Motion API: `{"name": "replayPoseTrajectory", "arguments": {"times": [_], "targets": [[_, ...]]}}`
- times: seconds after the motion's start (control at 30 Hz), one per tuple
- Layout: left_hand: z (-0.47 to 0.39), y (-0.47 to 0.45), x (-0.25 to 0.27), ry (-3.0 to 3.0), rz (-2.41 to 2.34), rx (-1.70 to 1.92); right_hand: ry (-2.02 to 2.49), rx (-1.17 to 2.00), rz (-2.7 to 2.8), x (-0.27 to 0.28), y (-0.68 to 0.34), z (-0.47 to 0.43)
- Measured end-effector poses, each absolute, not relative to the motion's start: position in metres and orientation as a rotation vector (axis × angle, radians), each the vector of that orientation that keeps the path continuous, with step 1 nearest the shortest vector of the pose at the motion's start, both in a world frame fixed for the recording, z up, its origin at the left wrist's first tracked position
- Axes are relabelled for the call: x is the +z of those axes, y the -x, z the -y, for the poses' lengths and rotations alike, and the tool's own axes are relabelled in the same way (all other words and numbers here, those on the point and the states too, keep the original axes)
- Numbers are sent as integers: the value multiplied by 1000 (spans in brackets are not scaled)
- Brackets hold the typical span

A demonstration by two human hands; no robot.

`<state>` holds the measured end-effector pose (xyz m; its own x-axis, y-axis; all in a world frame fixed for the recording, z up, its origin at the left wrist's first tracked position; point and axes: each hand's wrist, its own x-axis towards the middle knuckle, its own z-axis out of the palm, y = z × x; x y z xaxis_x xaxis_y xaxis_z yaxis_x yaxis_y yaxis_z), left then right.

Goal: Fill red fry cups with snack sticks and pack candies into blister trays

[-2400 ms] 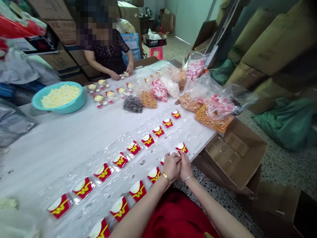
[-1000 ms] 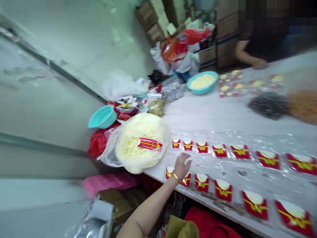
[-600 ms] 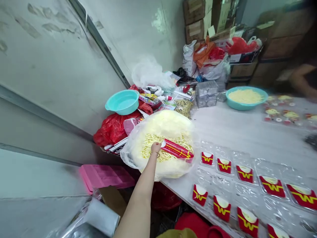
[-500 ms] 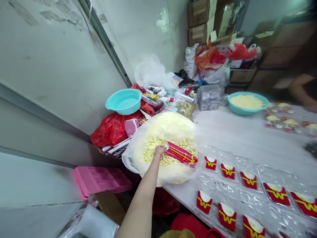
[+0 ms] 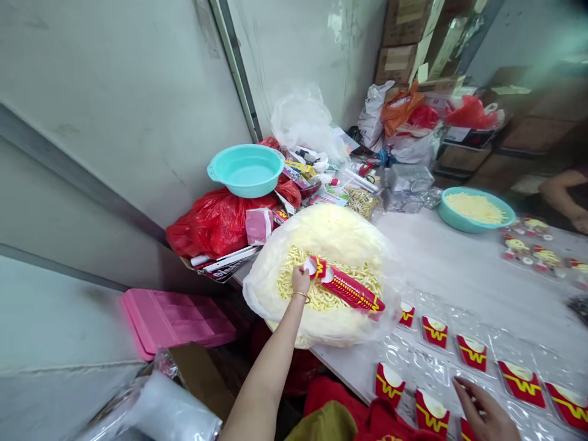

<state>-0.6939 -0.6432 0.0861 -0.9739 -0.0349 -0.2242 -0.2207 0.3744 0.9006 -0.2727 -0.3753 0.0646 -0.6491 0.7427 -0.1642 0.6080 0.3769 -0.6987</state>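
Left hand (image 5: 301, 279) pinched a red carton (image 5: 318, 268), likely light, bendable, best held by its edge; right hand (image 5: 487, 411) seemed empty, loose.

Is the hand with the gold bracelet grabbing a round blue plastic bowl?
No, the left hand grips a small red carton with a yellow W.

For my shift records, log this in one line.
Left hand: holds red carton | Right hand: near clear trays | Carton stack: on pale sticks | Bag: open around sticks
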Motion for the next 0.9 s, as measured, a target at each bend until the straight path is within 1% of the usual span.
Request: {"name": "replayPoseTrajectory", "arguments": {"times": [0.07,0.13,0.2,0.23,0.33,0.37,0.43,0.53,0.6,0.63,0.7,0.9], "targets": [[650,676,100,232,-2416,1740,925,1066,2570,81,315,393],[649,645,112,156,-2328,1787,575,898,2630,104,364,418],[641,608,122,-20,-2137,1804,291,707,2644,124,411,446],[635,590,126,-137,-2003,1805,187,669,2659,131,430,458],[625,560,136,-397,-1788,1712,17,762,2672,129,466,480],[626,561,139,-472,-1824,1632,4,814,2663,123,470,481],[635,580,144,-638,-2062,1384,63,904,2647,106,468,478],[658,635,144,-745,-2656,806,311,1031,2644,85,452,471],[671,671,137,-660,-2874,500,430,1127,2644,78,442,469],[675,686,132,-632,-2902,448,453,1162,2644,76,440,469],[679,705,121,-608,-2890,457,456,1195,2654,75,439,469],[687,719,107,-527,-2786,718,446,1216,2667,74,453,466]]}}
